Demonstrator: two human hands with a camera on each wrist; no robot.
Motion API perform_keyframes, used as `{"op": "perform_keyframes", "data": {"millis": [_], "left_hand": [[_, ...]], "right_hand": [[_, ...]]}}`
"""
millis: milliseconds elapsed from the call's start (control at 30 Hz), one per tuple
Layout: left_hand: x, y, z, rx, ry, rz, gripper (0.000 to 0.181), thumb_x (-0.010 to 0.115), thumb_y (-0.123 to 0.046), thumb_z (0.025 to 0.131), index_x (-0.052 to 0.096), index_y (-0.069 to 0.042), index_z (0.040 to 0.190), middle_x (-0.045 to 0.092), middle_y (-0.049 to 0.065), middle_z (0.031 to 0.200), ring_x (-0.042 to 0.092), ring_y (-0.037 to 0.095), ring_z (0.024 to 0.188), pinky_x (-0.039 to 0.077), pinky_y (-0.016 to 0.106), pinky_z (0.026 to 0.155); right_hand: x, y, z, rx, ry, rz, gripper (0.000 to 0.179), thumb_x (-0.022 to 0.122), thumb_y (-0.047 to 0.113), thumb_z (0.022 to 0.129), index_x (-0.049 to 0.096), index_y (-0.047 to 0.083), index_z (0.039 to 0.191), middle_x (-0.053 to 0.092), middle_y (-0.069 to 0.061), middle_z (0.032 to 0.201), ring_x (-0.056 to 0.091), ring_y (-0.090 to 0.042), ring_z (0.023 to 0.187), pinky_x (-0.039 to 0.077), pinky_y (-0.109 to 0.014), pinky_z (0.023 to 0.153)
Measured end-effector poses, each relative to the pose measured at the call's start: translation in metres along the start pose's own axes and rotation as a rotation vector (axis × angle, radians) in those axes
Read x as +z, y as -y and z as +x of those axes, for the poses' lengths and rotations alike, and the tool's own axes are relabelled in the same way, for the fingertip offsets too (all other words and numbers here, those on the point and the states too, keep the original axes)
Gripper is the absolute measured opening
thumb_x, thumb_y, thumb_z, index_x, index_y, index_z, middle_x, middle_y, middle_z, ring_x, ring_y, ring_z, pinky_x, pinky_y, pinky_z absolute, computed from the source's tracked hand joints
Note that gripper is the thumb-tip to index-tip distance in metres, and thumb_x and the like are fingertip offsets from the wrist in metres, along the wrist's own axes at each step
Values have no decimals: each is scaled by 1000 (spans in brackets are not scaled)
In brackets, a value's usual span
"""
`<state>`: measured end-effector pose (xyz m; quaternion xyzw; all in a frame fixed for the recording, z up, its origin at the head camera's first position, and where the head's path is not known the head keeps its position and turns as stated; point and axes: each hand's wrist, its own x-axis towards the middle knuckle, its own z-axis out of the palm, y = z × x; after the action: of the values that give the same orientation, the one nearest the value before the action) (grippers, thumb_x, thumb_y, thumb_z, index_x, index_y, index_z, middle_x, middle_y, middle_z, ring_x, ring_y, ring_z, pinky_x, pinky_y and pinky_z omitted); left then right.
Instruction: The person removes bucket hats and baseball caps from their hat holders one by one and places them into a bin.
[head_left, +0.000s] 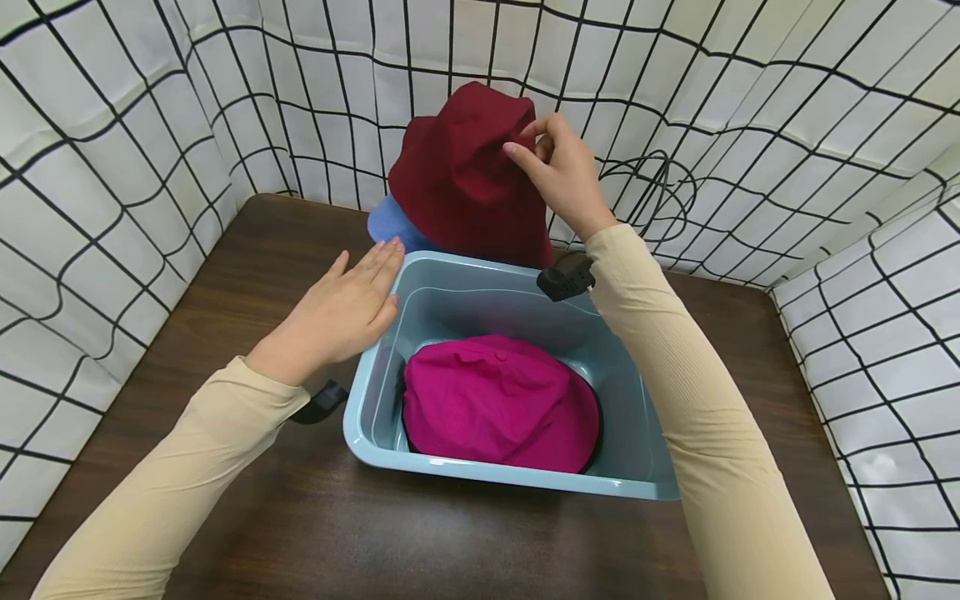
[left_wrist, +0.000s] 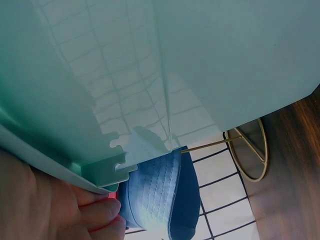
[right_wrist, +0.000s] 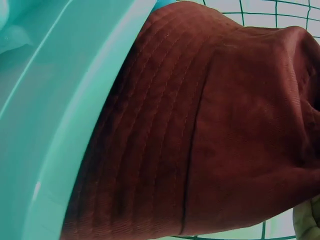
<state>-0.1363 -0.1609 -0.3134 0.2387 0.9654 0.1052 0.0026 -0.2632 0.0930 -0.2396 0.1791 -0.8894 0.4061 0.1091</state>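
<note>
Fingers of the right hand (head_left: 564, 173) pinch the red hat (head_left: 472, 167) by its crown, beyond the blue tub (head_left: 480, 308); the left hand (head_left: 336, 312), fingers straight and together, lies at its far-left rim. Light pressure should limit creasing.

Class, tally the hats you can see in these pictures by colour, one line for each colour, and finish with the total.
Dark red hat: 1
Blue hat: 1
Bright pink hat: 1
Total: 3 hats in view
</note>
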Motion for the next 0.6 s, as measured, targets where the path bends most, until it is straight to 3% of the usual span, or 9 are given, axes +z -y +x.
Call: {"op": "perform_keyframes", "data": {"millis": [233,467,600], "left_hand": [[0,1,0,1,-1,2,61,39,-27,97,21,6,147,18,18,154,14,31,142,12,57,110],[1,0,0,-2,6,-3,62,39,-27,97,21,6,147,18,18,154,14,31,142,11,57,111],[1,0,0,-3,8,0,62,40,-27,97,21,6,147,18,18,154,14,31,142,11,57,111]], "right_hand": [[3,5,3,12,18,-131,35,67,29,88,58,6,113,46,-3,87,42,-13,83,34,-21,68],[3,5,2,-34,-17,-85,20,65,17,89,55,2,98,49,-3,84,44,-13,79,35,-20,67],[-1,5,2,-17,-38,-56,15,63,13,91,53,3,92,53,-4,88,49,-14,82,39,-20,70]]}}
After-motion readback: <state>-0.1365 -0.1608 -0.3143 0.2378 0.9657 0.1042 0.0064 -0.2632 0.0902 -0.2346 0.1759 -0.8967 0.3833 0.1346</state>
